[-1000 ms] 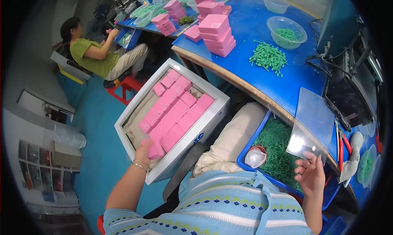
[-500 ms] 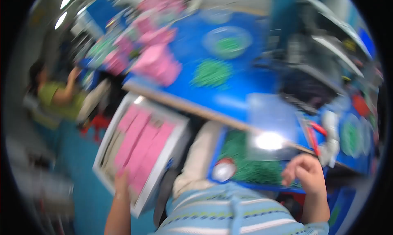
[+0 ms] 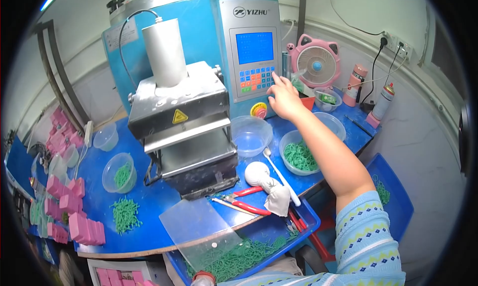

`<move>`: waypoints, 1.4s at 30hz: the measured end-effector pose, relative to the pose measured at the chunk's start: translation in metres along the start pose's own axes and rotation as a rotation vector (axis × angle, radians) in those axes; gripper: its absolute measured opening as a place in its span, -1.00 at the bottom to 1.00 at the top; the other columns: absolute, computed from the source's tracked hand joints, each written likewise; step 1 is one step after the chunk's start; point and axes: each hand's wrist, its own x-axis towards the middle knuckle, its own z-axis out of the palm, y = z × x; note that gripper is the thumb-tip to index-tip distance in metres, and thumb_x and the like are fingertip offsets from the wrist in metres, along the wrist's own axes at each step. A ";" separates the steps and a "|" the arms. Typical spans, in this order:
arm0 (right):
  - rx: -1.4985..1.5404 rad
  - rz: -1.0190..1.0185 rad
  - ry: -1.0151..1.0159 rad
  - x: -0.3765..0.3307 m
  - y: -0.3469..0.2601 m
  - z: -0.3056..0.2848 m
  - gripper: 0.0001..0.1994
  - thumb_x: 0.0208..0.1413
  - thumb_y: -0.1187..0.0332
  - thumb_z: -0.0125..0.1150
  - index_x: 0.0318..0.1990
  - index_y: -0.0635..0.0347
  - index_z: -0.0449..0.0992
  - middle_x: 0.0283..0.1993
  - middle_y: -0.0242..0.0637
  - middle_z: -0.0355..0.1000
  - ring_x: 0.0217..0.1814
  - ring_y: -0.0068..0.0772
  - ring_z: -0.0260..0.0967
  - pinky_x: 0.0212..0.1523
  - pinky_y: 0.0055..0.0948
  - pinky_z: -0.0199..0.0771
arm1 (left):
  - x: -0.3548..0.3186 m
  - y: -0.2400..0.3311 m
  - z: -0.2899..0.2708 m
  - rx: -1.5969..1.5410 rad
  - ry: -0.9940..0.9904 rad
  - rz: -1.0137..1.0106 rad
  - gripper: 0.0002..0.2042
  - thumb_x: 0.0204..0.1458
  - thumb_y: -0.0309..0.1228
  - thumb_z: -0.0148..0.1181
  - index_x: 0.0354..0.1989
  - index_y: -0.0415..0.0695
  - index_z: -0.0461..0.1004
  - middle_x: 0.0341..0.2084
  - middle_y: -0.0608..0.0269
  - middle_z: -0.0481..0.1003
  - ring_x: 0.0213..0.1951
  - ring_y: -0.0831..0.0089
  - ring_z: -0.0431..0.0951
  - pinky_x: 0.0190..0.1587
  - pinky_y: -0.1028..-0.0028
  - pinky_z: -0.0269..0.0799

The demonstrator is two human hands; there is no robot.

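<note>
Right hand (image 3: 285,97), grip loose and empty, fingers the keypad (image 3: 256,79) above a bowl (image 3: 299,154) of green bands

The right hand (image 3: 284,97) reaches up, its index finger touching the blue machine's keypad (image 3: 257,78); a bowl of green rings (image 3: 300,155) sits on the blue tabletop (image 3: 149,221) below.
</note>
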 end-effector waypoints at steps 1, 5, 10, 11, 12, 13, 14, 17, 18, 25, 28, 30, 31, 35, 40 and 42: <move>0.000 0.001 0.005 0.003 0.001 0.002 -0.82 -0.07 0.37 0.13 -0.26 0.14 0.45 0.33 -0.13 -0.04 0.32 -0.09 -0.08 0.22 -0.09 -0.01 | -0.001 0.000 0.002 0.001 -0.003 0.004 -0.73 0.15 -0.16 -0.08 -0.27 -0.10 0.39 -0.45 0.30 0.44 -0.39 0.45 0.44 -0.31 0.46 0.38; -0.018 0.052 -0.014 0.007 -0.004 0.008 -0.87 -0.06 0.35 0.07 -0.42 0.16 0.50 0.31 -0.16 0.01 0.20 -0.14 0.08 0.14 -0.11 0.09 | -0.010 0.002 0.003 0.036 0.043 -0.211 -0.75 0.11 -0.21 -0.02 -0.21 -0.12 0.39 -0.40 0.26 0.47 -0.37 0.43 0.47 -0.35 0.47 0.41; 0.178 0.033 0.134 0.012 0.012 -0.003 -0.86 -0.05 0.33 0.07 -0.39 0.10 0.55 0.01 -0.18 0.33 -0.12 -0.19 0.32 -0.17 -0.22 0.33 | -0.013 0.007 0.044 0.341 -0.153 0.028 -0.69 0.04 -0.27 0.10 -0.11 -0.19 0.37 -0.34 0.23 0.48 -0.31 0.36 0.49 -0.25 0.46 0.44; 0.323 0.018 0.217 0.012 0.011 -0.009 -0.87 -0.04 0.34 0.09 -0.42 0.16 0.53 -0.17 -0.18 0.46 -0.26 -0.24 0.38 -0.26 -0.31 0.36 | -0.010 0.010 0.055 0.443 -0.187 0.134 -0.67 0.02 -0.29 0.13 -0.09 -0.21 0.37 -0.32 0.23 0.48 -0.29 0.35 0.49 -0.23 0.46 0.44; 0.522 0.053 0.295 0.001 -0.013 -0.025 -0.87 -0.03 0.35 0.10 -0.46 0.20 0.49 -0.34 -0.22 0.43 -0.37 -0.32 0.35 -0.33 -0.39 0.33 | -0.002 0.010 0.058 0.583 -0.286 0.285 -0.61 -0.01 -0.31 0.16 -0.01 -0.20 0.33 -0.23 0.18 0.47 -0.25 0.30 0.50 -0.13 0.44 0.42; 0.738 0.091 0.347 -0.021 -0.050 -0.047 -0.85 -0.02 0.36 0.12 -0.51 0.25 0.45 -0.51 -0.26 0.41 -0.49 -0.39 0.32 -0.39 -0.46 0.31 | -0.007 0.009 0.072 0.481 -0.232 0.416 -0.77 -0.14 -0.58 0.16 -0.25 -0.35 0.41 -0.31 0.12 0.47 -0.25 0.39 0.49 -0.16 0.46 0.41; 0.924 0.003 0.281 -0.047 -0.082 -0.067 -0.83 -0.01 0.36 0.12 -0.55 0.26 0.42 -0.55 -0.28 0.36 -0.51 -0.44 0.29 -0.41 -0.48 0.27 | -0.004 0.011 0.079 0.537 -0.304 0.507 -0.76 -0.21 -0.70 0.13 -0.28 -0.36 0.42 -0.32 0.14 0.47 -0.25 0.41 0.49 -0.15 0.47 0.40; 1.013 -0.505 -0.096 -0.139 -0.141 -0.092 -0.75 -0.09 0.22 0.26 -0.50 0.22 0.45 -0.53 -0.25 0.38 -0.49 -0.33 0.34 -0.43 -0.50 0.31 | 0.006 0.006 0.113 0.612 -0.449 0.633 -0.75 -0.17 -0.70 0.20 -0.25 -0.34 0.44 -0.30 0.15 0.49 -0.23 0.46 0.49 -0.14 0.52 0.38; 1.005 -0.547 -0.317 -0.159 -0.157 -0.095 -0.62 -0.17 0.08 0.32 -0.37 0.24 0.47 -0.46 -0.23 0.42 -0.41 -0.23 0.40 -0.40 -0.43 0.38 | 0.006 0.005 0.123 0.599 -0.493 0.633 -0.75 -0.17 -0.68 0.22 -0.24 -0.30 0.45 -0.32 0.17 0.51 -0.25 0.50 0.49 -0.16 0.54 0.38; 1.219 -0.545 -0.241 -0.218 -0.200 -0.069 -0.76 -0.14 0.32 0.30 -0.33 0.25 0.45 -0.42 -0.23 0.39 -0.47 -0.24 0.35 -0.47 -0.39 0.33 | 0.005 -0.006 0.128 0.892 -0.668 0.866 -0.76 -0.18 -0.64 0.24 -0.30 -0.28 0.38 -0.31 0.10 0.49 -0.28 0.43 0.50 -0.18 0.44 0.41; 1.201 -0.484 -0.178 -0.228 -0.207 -0.065 -0.82 -0.12 0.39 0.27 -0.36 0.25 0.46 -0.46 -0.23 0.37 -0.50 -0.23 0.32 -0.50 -0.39 0.31 | 0.005 -0.012 0.126 0.996 -0.609 1.062 -0.66 -0.23 -0.58 0.31 -0.24 -0.28 0.36 -0.30 0.08 0.47 -0.26 0.32 0.50 -0.16 0.38 0.41; 1.188 -0.459 -0.143 -0.228 -0.208 -0.061 -0.82 -0.12 0.40 0.27 -0.36 0.25 0.45 -0.47 -0.22 0.36 -0.51 -0.22 0.32 -0.51 -0.40 0.30 | 0.004 -0.014 0.131 1.138 -0.494 1.299 -0.52 -0.29 -0.55 0.35 -0.13 -0.26 0.31 -0.26 0.03 0.44 -0.21 0.21 0.48 -0.14 0.35 0.41; 1.176 -0.405 -0.154 -0.228 -0.207 -0.059 -0.83 -0.11 0.41 0.26 -0.37 0.26 0.45 -0.48 -0.23 0.35 -0.52 -0.26 0.31 -0.51 -0.42 0.30 | 0.004 -0.015 0.133 1.138 -0.492 1.298 -0.52 -0.29 -0.55 0.35 -0.13 -0.26 0.31 -0.26 0.03 0.44 -0.21 0.21 0.48 -0.14 0.35 0.41; 1.226 -0.174 -0.293 -0.227 -0.207 -0.057 -0.83 -0.09 0.42 0.25 -0.37 0.28 0.42 -0.51 -0.26 0.33 -0.55 -0.42 0.28 -0.53 -0.51 0.28 | 0.016 -0.017 0.137 1.305 -0.521 1.493 -0.31 -0.38 -0.49 0.40 0.02 -0.30 0.21 -0.13 -0.05 0.36 -0.13 0.09 0.42 -0.09 0.30 0.37; 1.287 0.079 -0.487 -0.226 -0.180 -0.063 -0.69 0.05 0.23 0.16 -0.59 0.25 0.35 -0.67 -0.25 0.27 -0.68 -0.37 0.19 -0.59 -0.44 0.23 | 0.063 0.020 0.159 1.327 -0.396 1.454 -0.33 -0.36 -0.33 0.34 0.00 -0.34 0.25 -0.15 -0.05 0.36 -0.10 0.06 0.37 -0.02 0.28 0.27; 1.088 0.007 -0.754 -0.222 -0.168 -0.070 -0.62 0.06 0.15 0.11 -0.63 0.27 0.36 -0.70 -0.17 0.25 -0.67 -0.26 0.20 -0.58 -0.39 0.24 | 0.095 0.032 0.160 1.337 -0.377 1.324 -0.33 -0.35 -0.31 0.35 -0.01 -0.34 0.24 -0.18 -0.04 0.36 -0.07 0.07 0.32 0.02 0.29 0.23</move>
